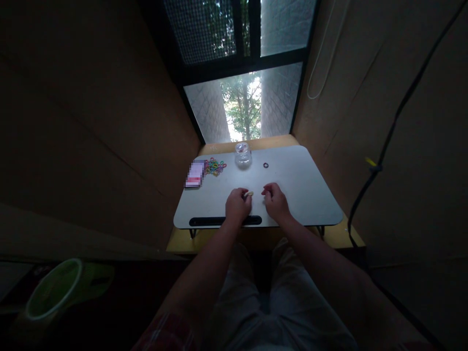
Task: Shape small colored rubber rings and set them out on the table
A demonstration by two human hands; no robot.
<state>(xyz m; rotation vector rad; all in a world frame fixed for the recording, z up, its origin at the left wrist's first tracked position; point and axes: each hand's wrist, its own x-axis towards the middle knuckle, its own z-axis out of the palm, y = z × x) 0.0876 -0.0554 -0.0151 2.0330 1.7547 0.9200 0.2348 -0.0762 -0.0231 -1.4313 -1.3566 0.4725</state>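
Observation:
Between the thumb and fingers of my left hand (237,204) is a small pale yellowish hair tie (250,193), pinched just above the white lap table (303,195). My right hand (276,202) is a short way to its right, fingers curled in toward the thumb; whether anything is between the fingertips is too small to make out. A dark hair tie (265,165) lies alone beyond the right hand. Farther left is a loose heap of colourful hair ties (215,168). A clear plastic jar (243,157) stands upright at the far side of the table.
A phone (195,174) with a blurred screen lies at the table's left edge, beside the heap. Along the front runs a black slot (206,221). Behind the table is a window (243,105). A dark cable (393,131) hangs at right; a green basket (54,290) is low at left.

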